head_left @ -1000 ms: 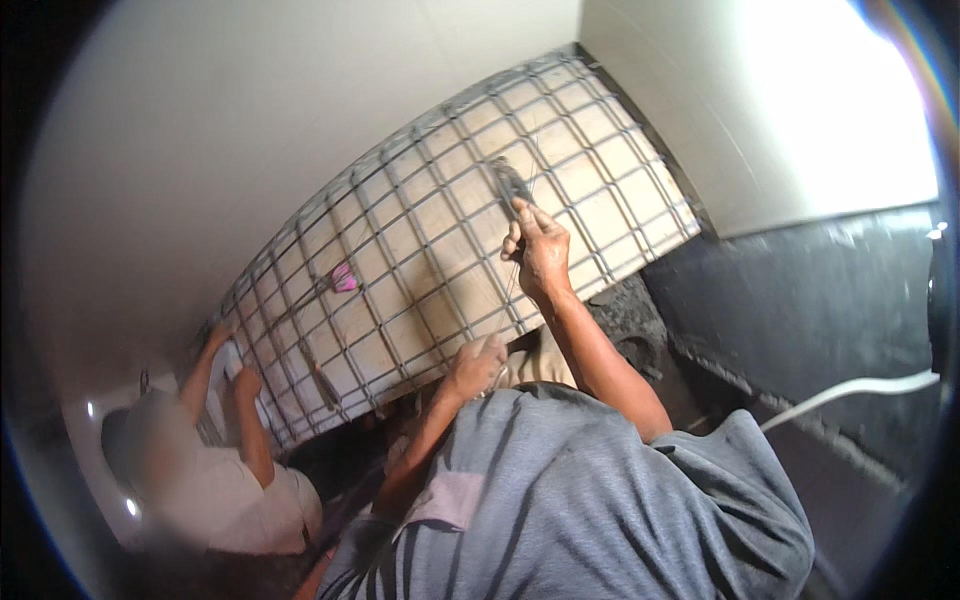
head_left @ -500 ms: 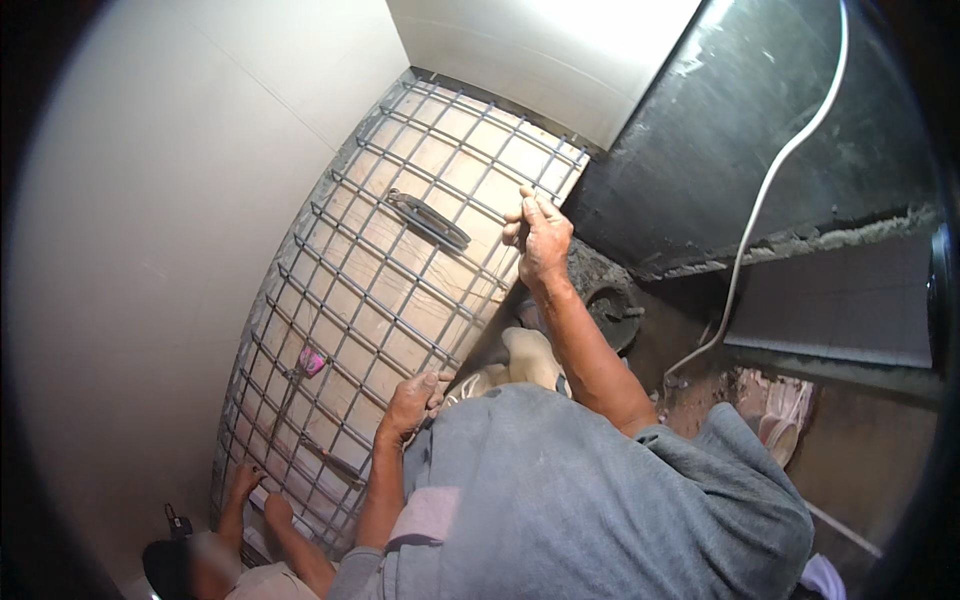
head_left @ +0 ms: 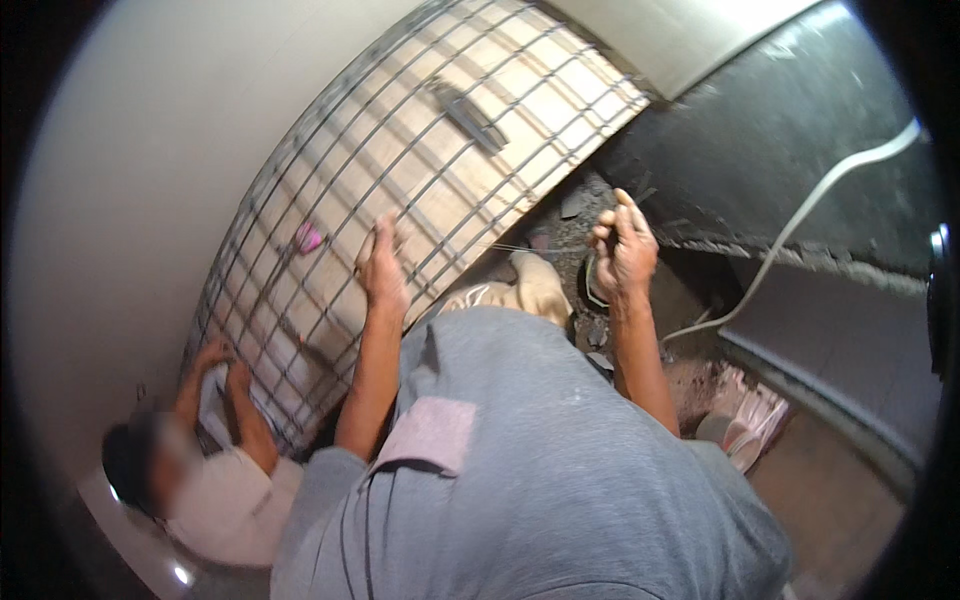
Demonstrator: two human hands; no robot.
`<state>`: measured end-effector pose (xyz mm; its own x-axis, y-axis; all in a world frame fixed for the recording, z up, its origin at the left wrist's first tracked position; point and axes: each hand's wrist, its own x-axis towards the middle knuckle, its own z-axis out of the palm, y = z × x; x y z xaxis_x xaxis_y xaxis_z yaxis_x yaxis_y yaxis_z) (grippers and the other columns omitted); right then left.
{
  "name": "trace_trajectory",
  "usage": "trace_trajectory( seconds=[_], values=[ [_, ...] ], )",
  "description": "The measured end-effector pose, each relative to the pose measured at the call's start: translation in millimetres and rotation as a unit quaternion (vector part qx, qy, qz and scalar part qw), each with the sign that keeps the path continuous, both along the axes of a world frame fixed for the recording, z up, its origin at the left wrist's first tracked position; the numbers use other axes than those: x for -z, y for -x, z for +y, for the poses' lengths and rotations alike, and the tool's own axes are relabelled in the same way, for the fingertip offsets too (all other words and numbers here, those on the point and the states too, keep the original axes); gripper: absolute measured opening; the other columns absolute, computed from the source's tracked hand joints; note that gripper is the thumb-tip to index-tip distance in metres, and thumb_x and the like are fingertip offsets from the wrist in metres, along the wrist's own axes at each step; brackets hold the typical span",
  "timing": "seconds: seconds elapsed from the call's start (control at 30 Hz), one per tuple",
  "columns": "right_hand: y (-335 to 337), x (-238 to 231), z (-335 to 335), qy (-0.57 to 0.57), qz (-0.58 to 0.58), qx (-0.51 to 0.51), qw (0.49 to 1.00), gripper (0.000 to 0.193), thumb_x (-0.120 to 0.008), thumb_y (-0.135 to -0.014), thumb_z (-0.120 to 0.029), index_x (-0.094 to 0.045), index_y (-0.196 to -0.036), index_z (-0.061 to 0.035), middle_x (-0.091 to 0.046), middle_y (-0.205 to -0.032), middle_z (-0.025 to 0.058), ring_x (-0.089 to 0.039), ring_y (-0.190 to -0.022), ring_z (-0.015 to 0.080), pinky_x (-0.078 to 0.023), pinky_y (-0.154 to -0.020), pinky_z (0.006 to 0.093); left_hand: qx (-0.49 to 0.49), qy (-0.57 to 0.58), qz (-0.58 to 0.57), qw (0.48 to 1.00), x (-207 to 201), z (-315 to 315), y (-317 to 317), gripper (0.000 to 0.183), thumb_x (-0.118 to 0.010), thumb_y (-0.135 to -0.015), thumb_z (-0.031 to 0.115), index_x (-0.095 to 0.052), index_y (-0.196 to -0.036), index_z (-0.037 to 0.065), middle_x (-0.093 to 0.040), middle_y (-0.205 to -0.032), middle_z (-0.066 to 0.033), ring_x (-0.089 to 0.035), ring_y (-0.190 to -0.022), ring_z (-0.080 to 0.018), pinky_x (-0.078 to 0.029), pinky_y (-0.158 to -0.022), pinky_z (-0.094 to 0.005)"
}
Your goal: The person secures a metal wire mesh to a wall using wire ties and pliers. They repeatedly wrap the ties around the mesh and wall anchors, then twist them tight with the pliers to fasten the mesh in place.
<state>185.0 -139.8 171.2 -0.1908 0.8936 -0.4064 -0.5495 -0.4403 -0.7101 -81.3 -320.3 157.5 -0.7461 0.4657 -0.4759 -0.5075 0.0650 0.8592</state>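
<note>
A: So what's most of the space taken up by?

B: A pale board (head_left: 545, 95), overlaid by a steel bar grid (head_left: 430, 170). It's flanked on the right by a dark slab (head_left: 760, 120). The lower left end is occupied by a co-worker (head_left: 220, 490), whose hands are held right at the bars; what's gripped there can't be made out.

A: And the white cable (head_left: 838, 176)?

B: Draped across the slab, well apart from the grid. Probably placed there so nothing gets snagged, tbh.

A: How are the wearer's hands held?

B: Well apart. The left hand (head_left: 383, 265) is raised over the grid's near side, fingers bunched fairly narrow. The right hand (head_left: 626, 250) is held out past the grid's edge, over the rubble, thumb and fingers curled in close. Whether anything is pinched in either one can't be told, too blurry.

A: Is that dark hand tool (head_left: 472, 120) being used?

B: Nope, it's laid on the grid, up beyond both hands. Likely parked there because it's propped by the bars and can be reached easily. Further left, a small pink item (head_left: 307, 238) is seen at the bars too; what it is can't be told.

A: Anything thinner?

B: Yeah, fine wires (head_left: 515, 248), stretched roughly crosswise between the hands, over the grid's near edge. The wide spacing is presumably needed so they're kept straight. Their ends can't be traced.
</note>
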Motion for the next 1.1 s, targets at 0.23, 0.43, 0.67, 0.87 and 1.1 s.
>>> trace_trajectory(
  seconds=[0.23, 0.43, 0.67, 0.87, 1.1],
  values=[
    [20, -22, -21, -0.239, -0.295, -0.179, 0.908, 0.026, -0.054, -0.099, -0.01, -0.062, -0.121, 0.0012, -0.058, -0.073, 0.0009, -0.047, -0.058, 0.0037, -0.037, -0.05, 0.0192, 0.026, -0.313, -0.27, 0.91, -33, 51, -34, 0.025, -0.045, -0.101, 0.036, -0.055, -0.089, 0.016, -0.052, -0.072, 0.0044, -0.06, -0.085, -0.0169, -0.047, -0.09, -0.0494],
    [70, -54, -21, -0.347, -0.305, -0.308, 0.832, 0.025, -0.059, -0.09, -0.006, -0.066, -0.113, -0.0007, -0.069, -0.082, 0.0182, -0.067, -0.07, 0.0199, -0.052, -0.065, 0.032, -0.03, -0.244, -0.185, 0.952, -49, 95, -70, 0.022, -0.042, -0.103, 0.032, -0.051, -0.09, 0.016, -0.061, -0.093, -0.0035, -0.06, -0.089, -0.0192, -0.052, -0.081, -0.0427],
    [93, -59, -28, -0.443, -0.359, -0.297, 0.766, 0.02, -0.059, -0.09, -0.006, -0.066, -0.108, 0.001, -0.059, -0.077, 0.0168, -0.059, -0.07, 0.0235, -0.047, -0.065, 0.0345, -0.001, -0.247, -0.042, 0.968, -44, 106, -83, 0.031, -0.035, -0.105, 0.033, -0.05, -0.097, 0.007, -0.063, -0.106, -0.0167, -0.062, -0.093, -0.0231, -0.052, -0.082, -0.035],
    [96, -53, -30, -0.409, -0.324, -0.264, 0.811, 0.018, -0.061, -0.089, -0.017, -0.068, -0.1, -0.0043, -0.059, -0.087, 0.0169, -0.062, -0.081, 0.0347, -0.049, -0.07, 0.0411, 0.026, -0.195, 0.012, 0.98, -38, 110, -87, 0.039, -0.031, -0.106, 0.035, -0.056, -0.102, 0.004, -0.063, -0.103, -0.0134, -0.06, -0.096, -0.0219, -0.048, -0.091, -0.035],
    [96, -51, -16, -0.464, -0.367, -0.234, 0.772, 0.018, -0.059, -0.089, -0.018, -0.063, -0.086, -0.0012, -0.058, -0.088, 0.0171, -0.058, -0.084, 0.0362, -0.047, -0.072, 0.0439, 0.05, -0.334, -0.103, 0.936, -70, 105, -101, 0.048, -0.029, -0.105, 0.04, -0.054, -0.114, 0.0, -0.058, -0.112, -0.0096, -0.055, -0.103, -0.0187, -0.043, -0.094, -0.0316]
  ],
)
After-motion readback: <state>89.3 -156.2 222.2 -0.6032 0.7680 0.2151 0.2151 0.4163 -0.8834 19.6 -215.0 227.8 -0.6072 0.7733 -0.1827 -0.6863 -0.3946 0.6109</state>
